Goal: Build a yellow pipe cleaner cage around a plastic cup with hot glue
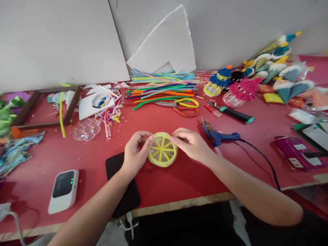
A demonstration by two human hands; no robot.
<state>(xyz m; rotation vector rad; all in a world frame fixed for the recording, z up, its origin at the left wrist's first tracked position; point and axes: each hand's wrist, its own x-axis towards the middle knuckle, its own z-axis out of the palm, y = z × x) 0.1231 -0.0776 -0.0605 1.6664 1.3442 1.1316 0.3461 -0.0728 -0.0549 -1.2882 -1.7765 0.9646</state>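
Note:
A round yellow lattice disc (162, 149), with crossing spokes like a wheel or lemon slice, is held up by its rim over the red table. My left hand (138, 147) pinches its left edge between thumb and fingers. At the upper right edge, my right hand (188, 141) grips it with thumb and fingers closed. Under my left forearm lies a black phone (128, 198), partly covered. A blue glue gun (217, 135) with a black cord rests to the right of my right hand.
Scissors (184, 104) and a pile of coloured pipe cleaners (164, 89) lie behind my hands. A cutter knife (237, 114) and two ruffled ornaments (243, 90) are to the right. A white router-like device (64, 191) and a clear plastic flower shape (85, 130) sit left. The table's edge (184, 204) runs in front.

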